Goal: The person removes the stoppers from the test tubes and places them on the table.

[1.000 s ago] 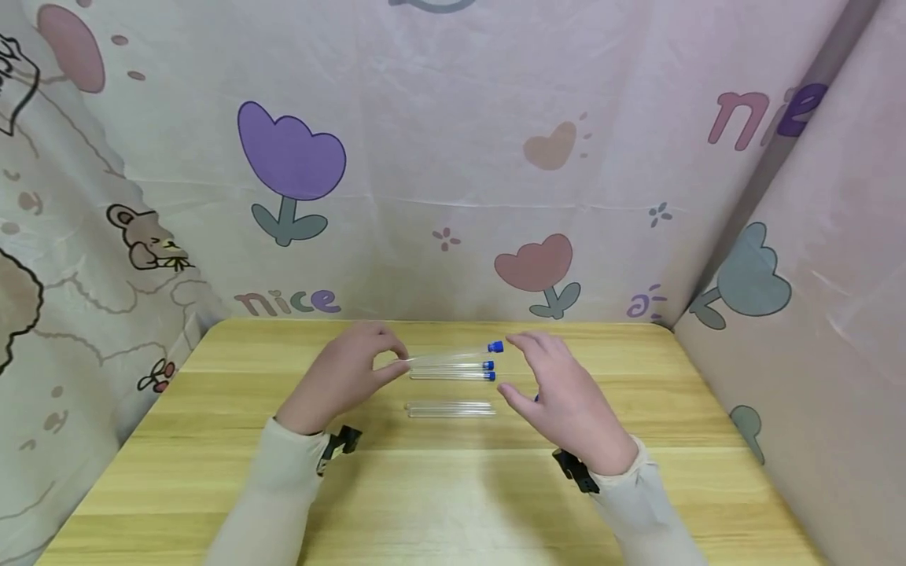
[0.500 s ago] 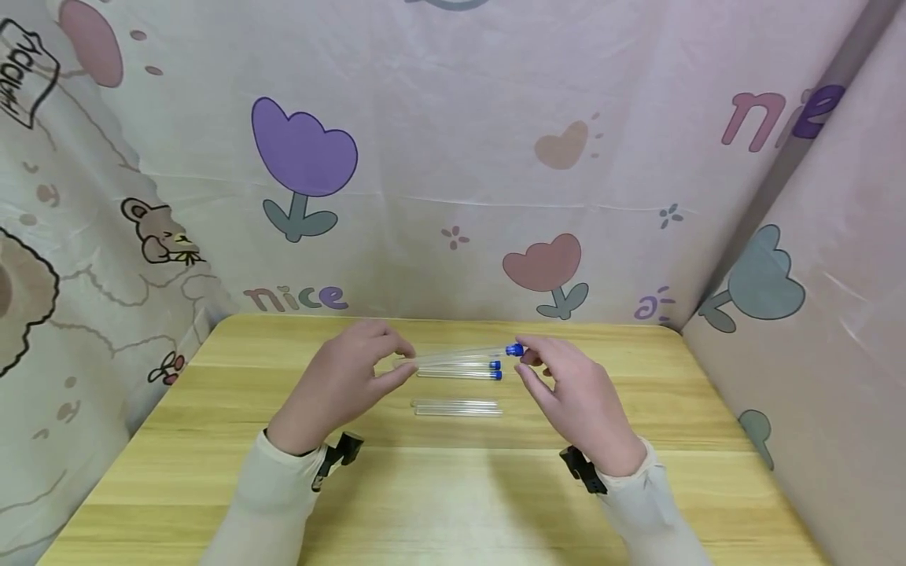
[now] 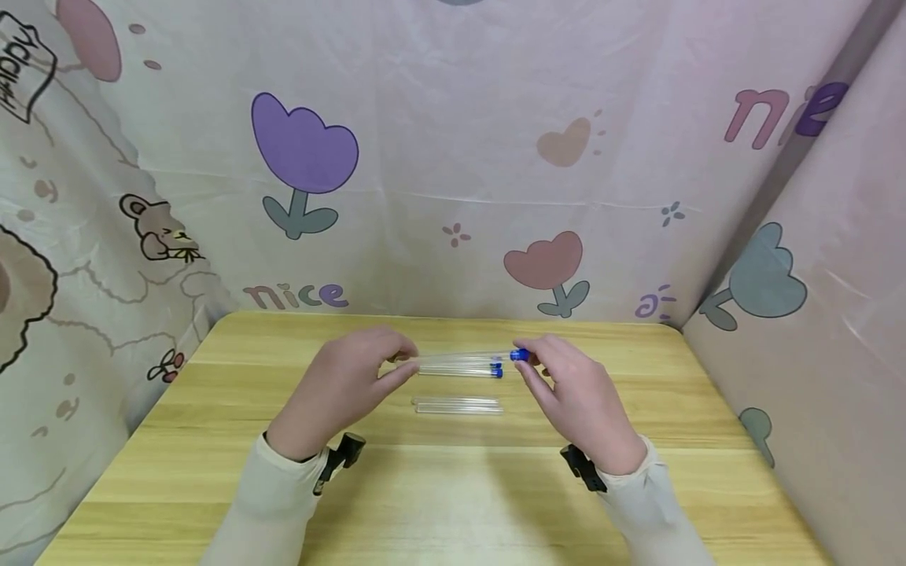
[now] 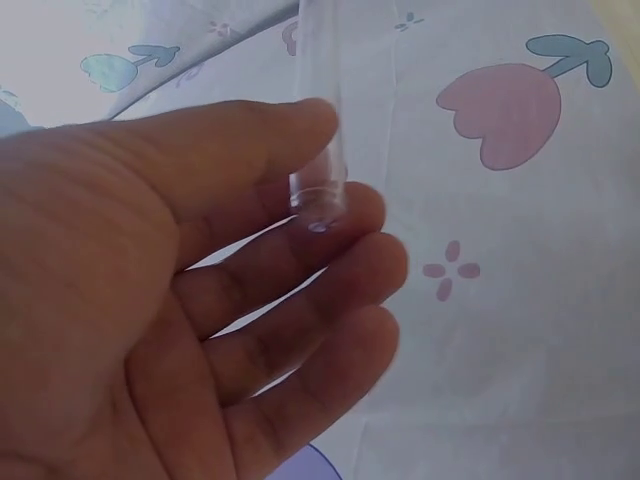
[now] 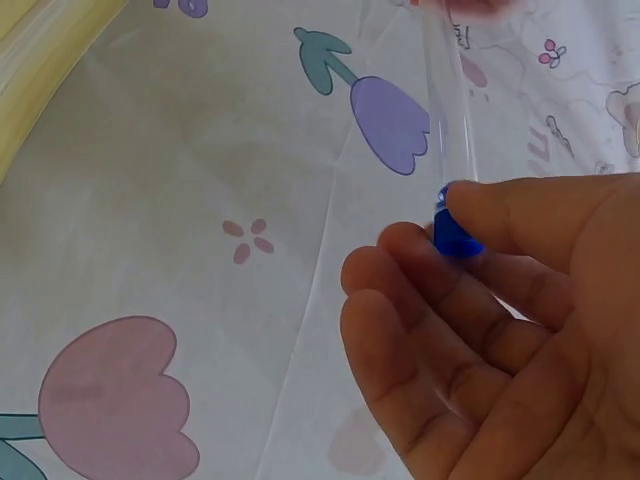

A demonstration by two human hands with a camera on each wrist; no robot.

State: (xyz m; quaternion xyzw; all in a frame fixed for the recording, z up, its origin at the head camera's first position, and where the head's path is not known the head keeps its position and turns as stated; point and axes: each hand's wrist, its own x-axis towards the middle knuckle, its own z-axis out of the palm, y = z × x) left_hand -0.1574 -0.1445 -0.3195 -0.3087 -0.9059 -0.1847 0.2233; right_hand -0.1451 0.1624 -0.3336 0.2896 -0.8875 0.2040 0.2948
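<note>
A clear test tube (image 3: 460,355) is held level between the hands, above the table. My left hand (image 3: 340,385) pinches its rounded bottom end (image 4: 318,205) between thumb and index finger, the other fingers loosely bent. At the tube's right end sits a blue cap (image 3: 520,355), which my right hand (image 3: 576,405) pinches between thumb and fingers. The right wrist view shows the cap (image 5: 457,235) on the tube's mouth, partly covered by the thumb. Just below the held tube lie tubes with blue caps (image 3: 453,373), partly overlapped by it in the head view.
Nearer on the wooden table (image 3: 439,495) lies a small row of clear tubes without caps (image 3: 456,406). A patterned cloth (image 3: 425,157) stands upright behind the table and along both sides. Black cameras are strapped to both wrists.
My right hand has come in from apart and now pinches the blue cap. The tube's capped end has moved slightly right, then dipped a little. The left hand keeps its hold.
</note>
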